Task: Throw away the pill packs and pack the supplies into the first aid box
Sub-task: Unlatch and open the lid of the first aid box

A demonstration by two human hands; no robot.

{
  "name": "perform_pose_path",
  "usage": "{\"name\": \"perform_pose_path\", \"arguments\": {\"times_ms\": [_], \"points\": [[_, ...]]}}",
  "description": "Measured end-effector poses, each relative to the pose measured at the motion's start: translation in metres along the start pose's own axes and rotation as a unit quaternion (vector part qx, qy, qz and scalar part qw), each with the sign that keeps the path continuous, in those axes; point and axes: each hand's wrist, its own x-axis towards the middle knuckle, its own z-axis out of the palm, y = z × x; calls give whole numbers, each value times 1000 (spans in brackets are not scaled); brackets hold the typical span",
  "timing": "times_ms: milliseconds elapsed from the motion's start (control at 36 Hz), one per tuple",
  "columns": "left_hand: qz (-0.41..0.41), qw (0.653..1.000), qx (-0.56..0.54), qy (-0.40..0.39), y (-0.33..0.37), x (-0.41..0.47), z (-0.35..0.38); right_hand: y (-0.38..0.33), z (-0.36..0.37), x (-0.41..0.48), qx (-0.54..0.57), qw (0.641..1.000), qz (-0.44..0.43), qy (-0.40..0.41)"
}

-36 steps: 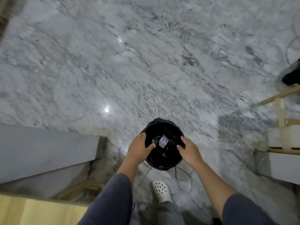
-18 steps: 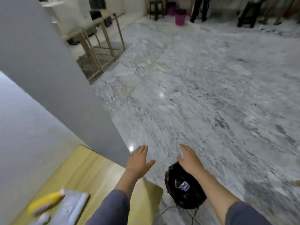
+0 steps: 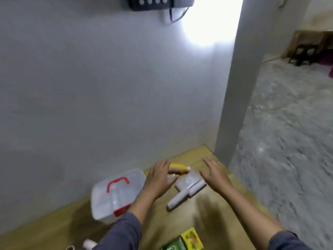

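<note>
A clear first aid box (image 3: 115, 193) with a red handle and red latch sits shut on the wooden table (image 3: 212, 222), against the wall. My left hand (image 3: 159, 179) hovers open beside its right end. My right hand (image 3: 215, 175) is open too, fingers spread, above the table's right part. Between my hands lie a yellow tube (image 3: 178, 167), a flat whitish packet (image 3: 187, 181) and a white roll (image 3: 182, 196). A green and yellow box (image 3: 185, 240) lies near the front edge. The frame is blurred.
A white wall (image 3: 108, 87) rises right behind the table, and a pillar edge (image 3: 234, 87) stands at its right corner. Marble floor (image 3: 288, 141) spreads to the right, with dark stools (image 3: 304, 53) far back. A small white item (image 3: 89, 244) lies at the table's front left.
My view swung from the black bin on the floor up to the table. Both hands left the bin's rim and now hover open over the supplies.
</note>
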Motion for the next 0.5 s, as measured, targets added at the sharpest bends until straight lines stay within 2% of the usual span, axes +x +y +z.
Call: {"name": "perform_pose_path", "arguments": {"times_ms": [250,417,500], "points": [[-106,992,-46,50,-138,-109,-2,-108,105,-15,-20,976,-196,-95],[-100,993,-62,31,-196,-142,22,-134,165,-26,-76,945,-290,-128],[-78,995,-50,42,-211,-139,30,-130,187,-27,-134,926,-340,-96]]}}
